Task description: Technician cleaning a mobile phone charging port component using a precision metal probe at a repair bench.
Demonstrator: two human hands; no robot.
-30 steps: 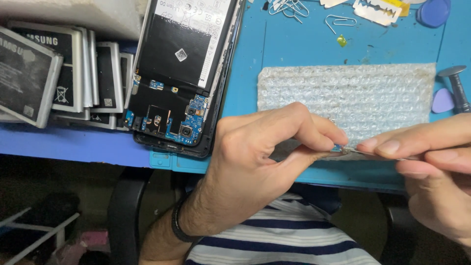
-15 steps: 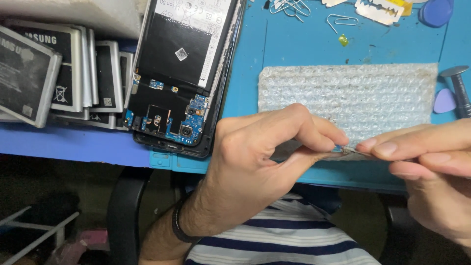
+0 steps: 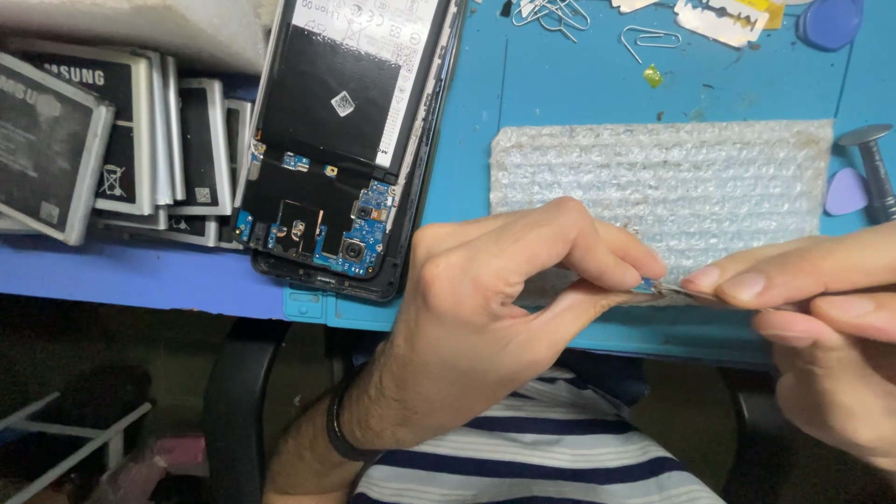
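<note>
My left hand (image 3: 495, 299) pinches the end of a thin, flat metallic part (image 3: 674, 292) between thumb and forefinger, just above the near edge of the blue work mat (image 3: 560, 93). My right hand (image 3: 821, 317) grips the same strip from the right side, fingertips almost meeting the left ones. A tiny blue bit shows at the pinch point. An opened black phone (image 3: 345, 140) with its back off and circuit board exposed lies on the mat to the left of my left hand.
A sheet of bubble wrap (image 3: 663, 177) lies on the mat behind my hands. Several phone batteries (image 3: 103, 149) are stacked at the left. Paper clips (image 3: 649, 37), a razor blade (image 3: 719, 17), blue picks (image 3: 845, 191) and a metal tool (image 3: 873, 163) sit at the back and right.
</note>
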